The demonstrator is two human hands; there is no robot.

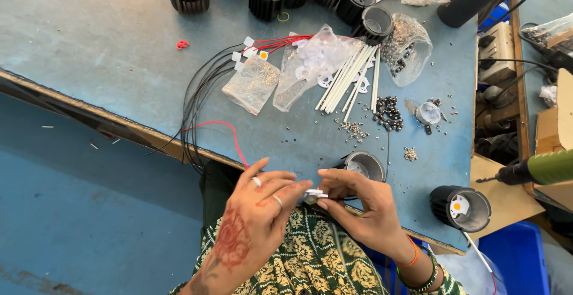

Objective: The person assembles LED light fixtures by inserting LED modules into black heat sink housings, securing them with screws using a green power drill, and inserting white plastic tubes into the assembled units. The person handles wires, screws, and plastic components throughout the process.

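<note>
A small red clip point(182, 45) lies alone on the blue worktable point(107, 44), far to the left. Next come a bundle of black and red wires point(206, 86) that loops over the table's near edge, and a clear bag of small parts point(252, 84) beside it.

Below, over the person's patterned lap, the left hand point(256, 208), with rings and a henna pattern on its back, pinches one end of a small white connector point(313, 195) between thumb and fingertips. The right hand point(361, 208), with an orange band at the wrist, grips the other end the same way, so the connector sits between both hands just off the table's near edge. A red wire runs from the table down to the left hand.

Just behind the right hand stands a black cylindrical lamp housing point(364, 165). Farther up lie a fan of white tubes point(352, 80) and a scatter of small screws point(388, 114). To the right, another black housing with a white disc inside point(461, 207) rests near the table's corner.
</note>
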